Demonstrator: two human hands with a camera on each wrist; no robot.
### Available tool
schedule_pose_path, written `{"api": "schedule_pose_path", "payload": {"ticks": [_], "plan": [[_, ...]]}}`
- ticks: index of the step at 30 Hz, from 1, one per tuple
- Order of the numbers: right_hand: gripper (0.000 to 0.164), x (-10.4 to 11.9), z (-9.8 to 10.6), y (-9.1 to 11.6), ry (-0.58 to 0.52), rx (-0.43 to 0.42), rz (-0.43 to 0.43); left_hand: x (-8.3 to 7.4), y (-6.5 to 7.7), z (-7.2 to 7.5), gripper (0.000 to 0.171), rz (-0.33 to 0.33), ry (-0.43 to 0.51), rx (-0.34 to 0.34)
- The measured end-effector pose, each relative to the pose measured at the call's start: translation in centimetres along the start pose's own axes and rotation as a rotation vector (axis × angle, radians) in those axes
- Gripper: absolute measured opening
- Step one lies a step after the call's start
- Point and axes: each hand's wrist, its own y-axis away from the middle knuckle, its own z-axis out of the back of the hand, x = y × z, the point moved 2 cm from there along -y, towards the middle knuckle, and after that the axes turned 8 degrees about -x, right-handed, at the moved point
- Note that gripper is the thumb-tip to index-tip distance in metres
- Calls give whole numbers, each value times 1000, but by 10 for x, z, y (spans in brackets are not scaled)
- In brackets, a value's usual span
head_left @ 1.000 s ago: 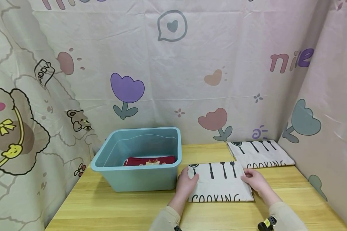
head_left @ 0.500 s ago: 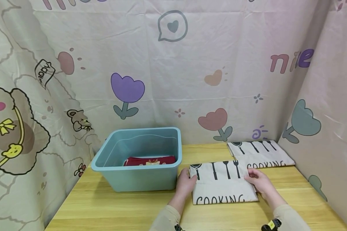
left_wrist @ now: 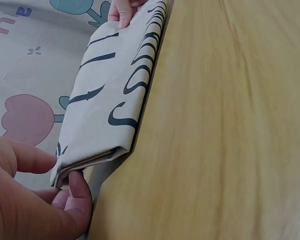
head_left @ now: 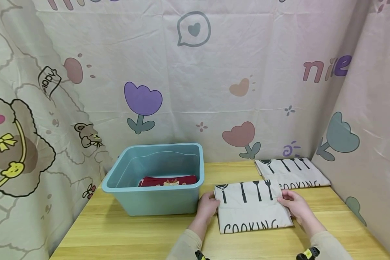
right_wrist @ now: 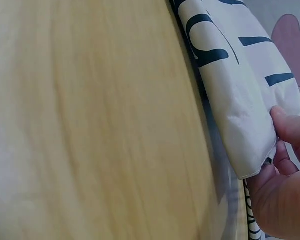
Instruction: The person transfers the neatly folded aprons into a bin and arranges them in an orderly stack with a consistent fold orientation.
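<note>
A folded white cloth, printed with black utensils and the word COOKING, lies between my two hands over the front middle of the table. At its left edge my left hand grips the folded layers. In the left wrist view the thumb is on top of the cloth and other fingers are tucked under the side. My right hand pinches the right edge, thumb on the upper face and fingers beneath. Seen from the right wrist, the cloth's near corner hangs just above a shadow on the wood.
A light blue bin stands left of my left hand, with a dark red folded cloth inside. Behind my right hand lies a second white COOKING cloth, folded flat. Printed curtains enclose the wooden table at back and sides.
The white cloth has shifted a little right and toward me, turning slightly. My right hand has moved right with it, while the left hand has stayed nearly in place at its edge.
</note>
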Motion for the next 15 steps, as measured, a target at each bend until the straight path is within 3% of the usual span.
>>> {"api": "schedule_pose_path", "payload": {"ticks": [7,15], "plan": [[15,4,6,1,-9,11,-8,2,1,-1,62,24,-1,-22],[16,10,13,2,-41,21,3,-1,5,-4,64,14,2,-42]]}}
